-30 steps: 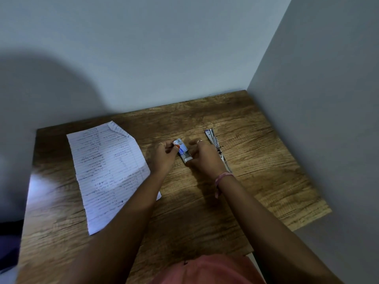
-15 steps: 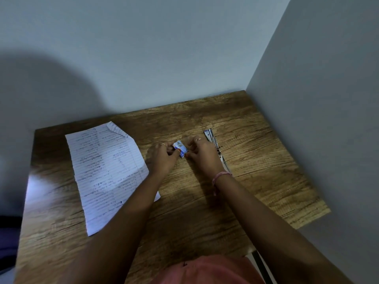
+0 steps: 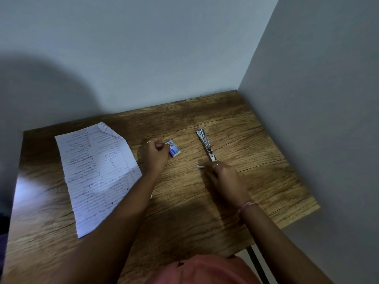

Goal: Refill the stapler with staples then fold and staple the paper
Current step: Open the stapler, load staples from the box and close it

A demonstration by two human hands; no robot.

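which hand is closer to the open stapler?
Right. The right hand sits just below the near end of the open stapler; the left hand is off to its left, at the staple box.

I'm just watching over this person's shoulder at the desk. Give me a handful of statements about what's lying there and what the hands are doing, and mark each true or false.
1. The stapler lies swung open on the table. True.
2. The paper is already folded in half. False: it lies flat and open, with only one far corner turned over.
3. The left hand is at the small staple box. True.
4. The right hand is pressing down on the paper. False: it is near the stapler, holding a small strip of staples.
5. The staple box sits between the paper and the stapler. True.
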